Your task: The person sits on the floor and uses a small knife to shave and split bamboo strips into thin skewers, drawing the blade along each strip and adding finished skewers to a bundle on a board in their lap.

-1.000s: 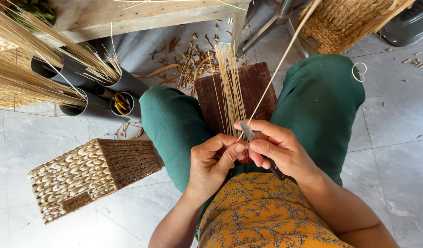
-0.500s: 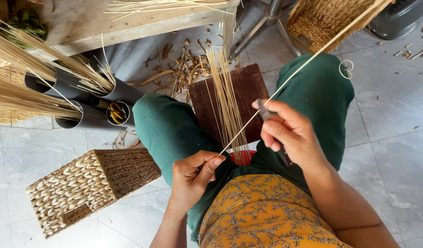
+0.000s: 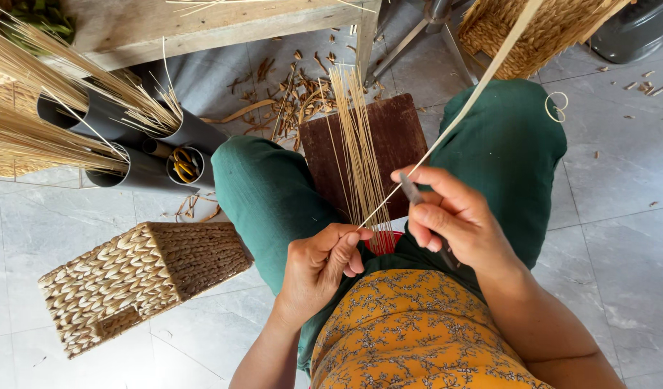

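Nearest the camera, the person's left hand point(image 3: 321, 270) pinches the lower end of a long pale strip point(image 3: 467, 101) between thumb and fingertips, its grip closed on that end just above the lap. The right hand point(image 3: 457, 220) sits slightly higher and to the right, its grip wrapped around a small dark-handled knife point(image 3: 412, 193) whose blade rests against the strip. From there the strip runs taut and slanting up to the top right. Between the green-trousered knees lies a dark wooden board point(image 3: 396, 137) carrying a bundle of thin pale sticks point(image 3: 357, 144). On the tiled floor to the left stands a woven basket point(image 3: 140, 277). Farther off, dark tubes point(image 3: 140, 144) hold more sticks beside a wooden bench point(image 3: 202, 21).
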Demonstrator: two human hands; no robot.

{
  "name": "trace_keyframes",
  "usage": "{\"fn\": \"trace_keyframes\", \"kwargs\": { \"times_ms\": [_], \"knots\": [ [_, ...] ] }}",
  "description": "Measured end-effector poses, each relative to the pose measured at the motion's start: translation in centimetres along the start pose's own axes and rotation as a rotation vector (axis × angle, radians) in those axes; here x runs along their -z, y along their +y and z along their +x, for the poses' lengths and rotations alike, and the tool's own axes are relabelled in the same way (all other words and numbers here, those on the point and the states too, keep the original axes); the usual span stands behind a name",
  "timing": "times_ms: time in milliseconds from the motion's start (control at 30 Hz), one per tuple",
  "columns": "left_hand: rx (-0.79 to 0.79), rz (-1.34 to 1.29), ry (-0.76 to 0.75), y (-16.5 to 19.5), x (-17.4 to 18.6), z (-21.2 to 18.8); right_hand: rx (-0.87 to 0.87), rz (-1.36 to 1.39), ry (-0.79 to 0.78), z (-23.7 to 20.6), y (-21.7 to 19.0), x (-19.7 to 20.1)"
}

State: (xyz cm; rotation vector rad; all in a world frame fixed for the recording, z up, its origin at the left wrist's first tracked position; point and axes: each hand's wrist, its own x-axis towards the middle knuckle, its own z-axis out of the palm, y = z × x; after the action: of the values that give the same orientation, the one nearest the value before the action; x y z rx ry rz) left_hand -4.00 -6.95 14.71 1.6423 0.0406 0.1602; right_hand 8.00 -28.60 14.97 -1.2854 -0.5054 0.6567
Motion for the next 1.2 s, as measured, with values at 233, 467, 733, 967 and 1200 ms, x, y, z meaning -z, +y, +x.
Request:
{"fn": "trace_keyframes", "kwargs": {
  "times_ms": [233, 467, 733, 967, 1200],
  "knots": [
    [0.091, -0.119, -0.086, -0.7, -0.4, 0.2, -0.007, -0.075, -0.168, 0.3, 1.6, -1.3],
    [0.073, -0.135, -0.078, -0.6, -0.1, -0.3, 0.0, -0.188, -0.11, 0.3, 1.6, -1.7],
    [0.093, -0.09, -0.089, -0.3, 0.7, -0.8, 0.008, -0.224, -0.039, 0.5, 1.3, -1.3],
    [0.099, -0.063, -0.1, -0.1, 1.4, -1.3, -0.003, -0.218, 0.019, 0.4, 0.9, -0.6],
    [0.129, -0.043, -0.09, -0.4, 2.0, -2.2, 0.031, -0.194, 0.058, 0.4, 0.6, 0.3]
  ]
}}
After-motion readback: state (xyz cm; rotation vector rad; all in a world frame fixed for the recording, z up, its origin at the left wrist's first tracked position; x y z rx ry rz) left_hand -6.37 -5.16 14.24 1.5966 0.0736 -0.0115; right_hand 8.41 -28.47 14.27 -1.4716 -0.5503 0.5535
